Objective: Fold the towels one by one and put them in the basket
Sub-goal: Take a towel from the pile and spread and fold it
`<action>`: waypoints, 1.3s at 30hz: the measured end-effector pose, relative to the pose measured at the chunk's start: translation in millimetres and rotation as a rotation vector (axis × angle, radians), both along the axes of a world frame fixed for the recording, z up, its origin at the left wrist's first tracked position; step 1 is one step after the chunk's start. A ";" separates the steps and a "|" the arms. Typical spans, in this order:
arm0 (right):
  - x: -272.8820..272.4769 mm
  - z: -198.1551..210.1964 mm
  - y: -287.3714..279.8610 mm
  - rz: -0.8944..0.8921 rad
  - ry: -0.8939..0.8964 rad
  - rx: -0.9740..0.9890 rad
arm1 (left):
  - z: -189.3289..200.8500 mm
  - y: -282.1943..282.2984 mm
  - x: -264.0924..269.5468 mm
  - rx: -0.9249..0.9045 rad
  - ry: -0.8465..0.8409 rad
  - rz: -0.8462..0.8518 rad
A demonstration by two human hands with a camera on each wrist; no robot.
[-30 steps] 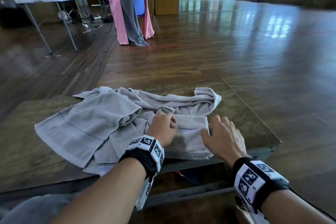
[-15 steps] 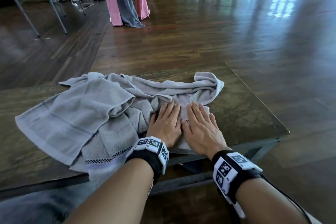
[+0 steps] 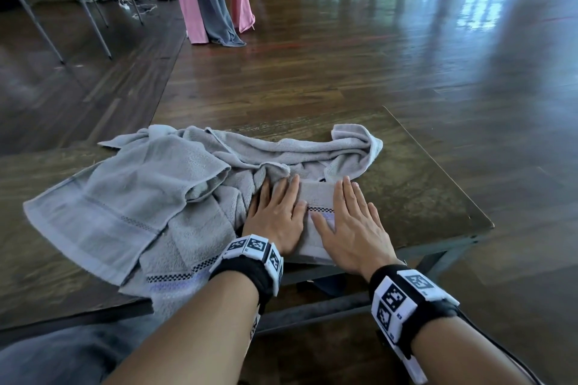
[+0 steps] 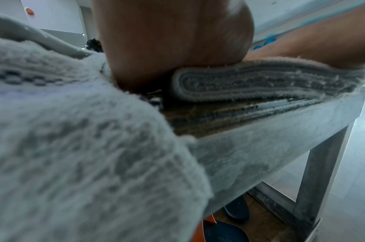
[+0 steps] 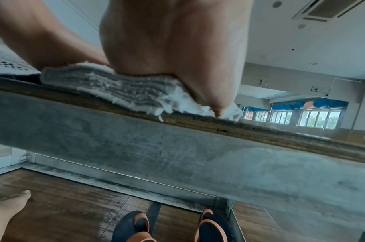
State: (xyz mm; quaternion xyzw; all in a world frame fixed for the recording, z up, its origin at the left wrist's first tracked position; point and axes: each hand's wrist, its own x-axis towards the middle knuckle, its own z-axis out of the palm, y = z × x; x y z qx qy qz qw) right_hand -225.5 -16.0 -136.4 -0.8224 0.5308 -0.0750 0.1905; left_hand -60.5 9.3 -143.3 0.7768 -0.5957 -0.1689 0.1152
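Note:
A folded grey towel (image 3: 316,197) lies at the near edge of the wooden table (image 3: 422,197). Both hands press flat on it with straight fingers: my left hand (image 3: 276,212) on its left part, my right hand (image 3: 352,222) on its right part. Its stacked layers show under the palms in the left wrist view (image 4: 260,85) and in the right wrist view (image 5: 119,88). A crumpled heap of grey towels (image 3: 131,197) spreads to the left and behind, one with a checkered band (image 3: 178,275) hanging over the near edge. No basket is in view.
Beyond the table, pink and grey cloths (image 3: 206,0) hang over a blue chair on the wooden floor. A metal-legged table (image 3: 47,9) stands at the far left. Dark and orange slippers (image 5: 136,226) lie on the floor beneath the table.
A second ago my left hand was curled on the towel and my right hand hovered beside it. Both flattened onto the folded towel, then slid slightly apart.

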 end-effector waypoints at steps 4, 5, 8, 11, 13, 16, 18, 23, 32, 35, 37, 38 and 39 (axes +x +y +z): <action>-5.6 -1.1 0.8 -0.019 0.001 0.022 | -0.1 2.6 1.4 -0.006 0.022 0.004; -6.9 -1.4 0.7 -0.024 0.002 0.025 | 0.1 3.3 1.7 -0.007 0.020 0.004; -8.8 -2.2 0.6 -0.028 0.013 0.024 | 0.8 6.6 3.7 0.004 0.015 0.002; -9.9 -3.9 0.4 -0.030 0.013 0.022 | 2.2 7.1 4.4 0.020 0.023 0.015; -9.9 -5.1 0.7 -0.041 0.004 0.015 | 2.7 6.8 3.1 -0.003 0.038 0.044; -8.1 -6.2 1.7 -0.055 -0.007 0.008 | 3.1 12.8 0.4 -0.122 0.064 0.157; -7.6 -6.6 1.4 -0.058 -0.019 0.008 | 5.1 18.2 -1.9 -0.199 0.090 0.255; -8.1 -5.7 1.8 -0.057 -0.043 -0.001 | 21.9 15.7 -9.3 -0.244 0.045 0.330; -13.6 28.7 -0.1 -0.130 -0.436 0.144 | 90.1 6.1 -20.2 -0.302 0.514 0.205; -5.4 65.0 -3.8 -0.218 -0.705 0.108 | 133.9 13.5 -13.4 -0.316 0.672 0.126; 5.5 94.3 -7.6 -0.242 -0.849 0.094 | 168.6 21.7 -3.1 -0.355 0.758 0.108; 12.5 110.4 -8.1 -0.232 -0.885 0.128 | 185.6 26.9 4.1 -0.386 0.800 0.119; 20.5 127.3 -7.2 -0.219 -0.891 0.159 | 202.5 34.0 11.8 -0.428 0.839 0.136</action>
